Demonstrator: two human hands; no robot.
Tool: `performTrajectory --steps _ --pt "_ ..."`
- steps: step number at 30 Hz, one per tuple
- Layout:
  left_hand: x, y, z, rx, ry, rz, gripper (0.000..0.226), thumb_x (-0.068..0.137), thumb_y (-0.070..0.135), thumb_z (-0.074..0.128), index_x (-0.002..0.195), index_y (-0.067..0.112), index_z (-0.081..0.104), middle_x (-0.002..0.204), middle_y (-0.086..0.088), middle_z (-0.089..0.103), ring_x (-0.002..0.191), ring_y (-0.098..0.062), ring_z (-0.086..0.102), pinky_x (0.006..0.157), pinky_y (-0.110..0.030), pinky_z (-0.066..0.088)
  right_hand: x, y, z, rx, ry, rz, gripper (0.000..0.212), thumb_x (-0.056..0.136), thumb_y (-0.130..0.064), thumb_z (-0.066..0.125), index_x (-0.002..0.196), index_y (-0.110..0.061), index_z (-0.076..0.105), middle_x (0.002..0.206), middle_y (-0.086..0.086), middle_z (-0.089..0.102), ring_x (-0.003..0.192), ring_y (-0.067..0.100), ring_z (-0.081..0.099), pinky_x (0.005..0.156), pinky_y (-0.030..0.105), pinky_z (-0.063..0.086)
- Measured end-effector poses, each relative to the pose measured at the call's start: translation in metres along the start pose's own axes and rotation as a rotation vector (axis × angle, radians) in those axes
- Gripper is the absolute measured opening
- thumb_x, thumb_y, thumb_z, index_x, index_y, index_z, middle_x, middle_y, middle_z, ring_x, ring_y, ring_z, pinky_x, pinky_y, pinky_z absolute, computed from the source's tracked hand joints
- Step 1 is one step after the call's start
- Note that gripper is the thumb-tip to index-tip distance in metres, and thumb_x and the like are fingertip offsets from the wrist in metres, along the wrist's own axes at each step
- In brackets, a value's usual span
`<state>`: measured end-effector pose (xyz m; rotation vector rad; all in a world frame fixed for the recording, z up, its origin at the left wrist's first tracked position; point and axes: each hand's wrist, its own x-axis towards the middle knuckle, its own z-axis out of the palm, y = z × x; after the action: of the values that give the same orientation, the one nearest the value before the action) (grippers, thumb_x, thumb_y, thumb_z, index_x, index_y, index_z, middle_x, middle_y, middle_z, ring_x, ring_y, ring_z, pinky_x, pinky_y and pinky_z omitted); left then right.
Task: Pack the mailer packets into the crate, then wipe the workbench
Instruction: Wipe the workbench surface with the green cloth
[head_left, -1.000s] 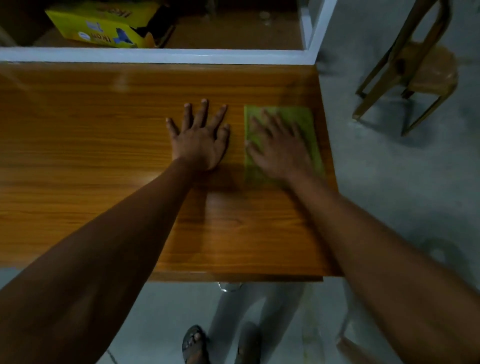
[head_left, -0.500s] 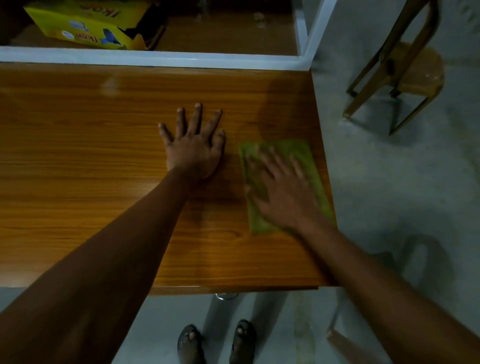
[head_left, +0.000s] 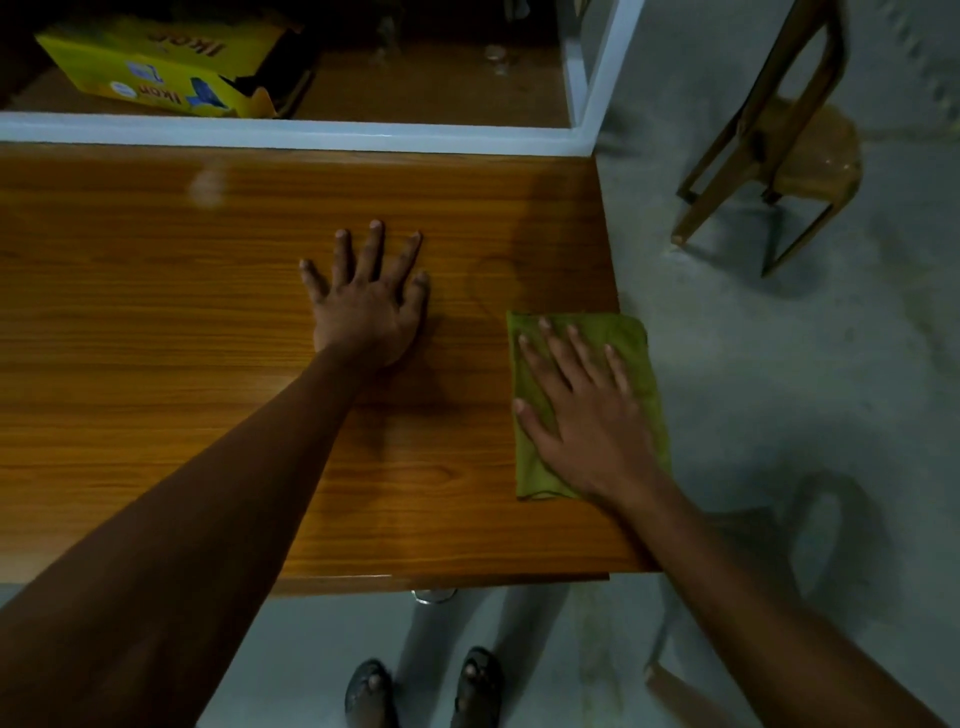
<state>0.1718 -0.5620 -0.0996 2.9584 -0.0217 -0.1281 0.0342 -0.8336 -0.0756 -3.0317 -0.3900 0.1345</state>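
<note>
Green cloth (head_left: 636, 353) lies flat at the right edge of the wooden surface (head_left: 156, 312), its outer side hanging slightly past that edge. The right hand (head_left: 587, 415) presses down on the cloth with straight, spread fingers, palm flat; its grip is wide, nothing curled round the fabric. The left hand (head_left: 369, 306) rests on the bare wood left of the cloth, well apart from it, fingers also splayed and flat, holding nothing. A faint damp-looking arc shows on the wood just beyond the cloth's far edge.

Beyond the cloth, past the far edge of the surface, a white frame (head_left: 311, 132) borders a lower shelf where a yellow box (head_left: 156, 67) sits, far to the left of the cloth. To the right of the cloth and farther away, a wooden chair (head_left: 769, 150) stands on the grey floor (head_left: 779, 389). On the near side of the cloth, below the surface's front edge, two sandalled feet (head_left: 426, 691) stand on the floor. No mailer packets or crate can be made out.
</note>
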Motion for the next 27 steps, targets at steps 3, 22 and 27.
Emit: performTrajectory --steps 3,22,27 --pt "0.001 0.0 0.0 0.002 0.009 0.003 0.06 0.105 0.073 0.005 0.162 0.059 -0.01 0.178 0.008 -0.01 0.163 -0.031 -0.015 0.123 -0.075 -0.006 0.069 0.024 -0.006 -0.011 0.023 -0.002 0.071 0.107 -0.068 0.022 0.169 -0.035 0.01 0.177 -0.005 0.004 0.164 0.022 0.005 0.129 0.053 0.009" --pt "0.004 -0.003 0.003 0.009 0.016 0.013 0.061 0.105 0.074 0.004 0.162 0.058 -0.01 0.178 0.008 -0.012 0.163 -0.031 -0.017 0.123 -0.074 -0.007 0.075 0.017 -0.001 0.032 0.034 0.0 0.071 0.106 -0.069 0.019 0.169 -0.038 0.006 0.178 -0.006 0.0 0.164 0.02 0.0 0.129 0.054 0.007" --pt "0.005 -0.002 0.003 0.003 0.029 0.012 0.059 0.106 0.071 0.006 0.162 0.059 -0.01 0.178 0.009 -0.012 0.163 -0.03 -0.016 0.123 -0.074 -0.009 0.193 0.035 -0.015 0.082 0.021 0.117 0.071 0.105 -0.068 0.02 0.168 -0.036 0.017 0.177 -0.004 0.01 0.163 0.025 0.004 0.13 0.056 0.006"
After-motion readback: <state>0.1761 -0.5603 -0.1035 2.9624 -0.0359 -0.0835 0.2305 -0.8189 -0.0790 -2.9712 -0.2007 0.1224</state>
